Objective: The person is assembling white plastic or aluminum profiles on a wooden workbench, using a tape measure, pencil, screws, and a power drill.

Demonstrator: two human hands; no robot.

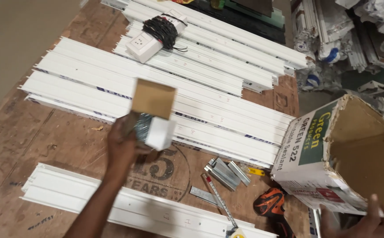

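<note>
— What is the left hand (123,143) doing, there in the middle of the frame?

— Its fingers are clenched around a small open white cardboard box with a brown flap (156,117), lifted above the brown plywood worktable (33,141). Something shiny and metallic shows inside the box; I cannot tell what.

— And the right hand (361,222)?

— Lower right corner. Its fingers are spread against the bottom edge of a large torn white-and-green cardboard carton (333,158), which lies tilted with its open mouth toward the right. Only the fingertips show, so I cannot tell if it really grips.

— What lies around them?

— Long white plastic channel strips (156,83) stacked across the upper half, one more white strip (90,194) along the lower left. On the upper stack rests a white switch box wound with black cable (156,35). Between the hands: short grey metal pieces (225,172), a metal ruler (218,198) and an orange-and-black tool (269,205).
</note>
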